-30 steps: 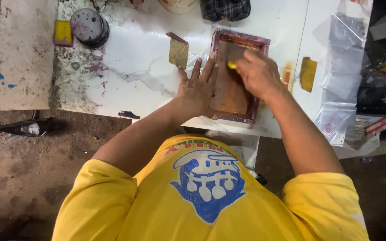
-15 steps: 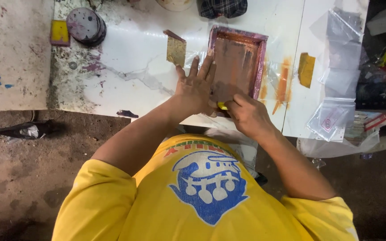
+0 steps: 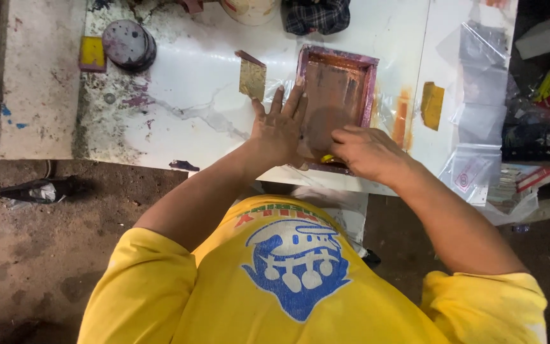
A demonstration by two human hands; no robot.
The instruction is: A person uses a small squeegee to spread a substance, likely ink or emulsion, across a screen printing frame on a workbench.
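A small frame (image 3: 337, 105) with a purple rim and a brown, stained middle is seen lying flat on the white table (image 3: 192, 83), near the table's front edge. The left hand (image 3: 280, 130) is laid flat on the frame's left side, with the fingers spread wide and pointing away from the body. Nothing is gripped by it; the frame is only pressed down. The right hand (image 3: 367, 151) is curled at the near end of the frame, and a small yellow thing (image 3: 327, 158) is held under its fingers, touching the frame. Most of that yellow thing is hidden by the hand, so what it is cannot be told.

Just to the left of the frame, a small brown card (image 3: 251, 76) is seen on the table. Farther left, a round grey tin (image 3: 128, 43) is set beside a yellow block (image 3: 91, 53). An orange smear (image 3: 402, 118) and a yellow scrap (image 3: 432, 105) are found to the right of the frame. Clear plastic bags (image 3: 479, 108) are spread over the right end of the table. A checked cloth (image 3: 316, 15) is lying at the far edge. A yellow shirt (image 3: 294, 280) with a blue print is worn by the person.
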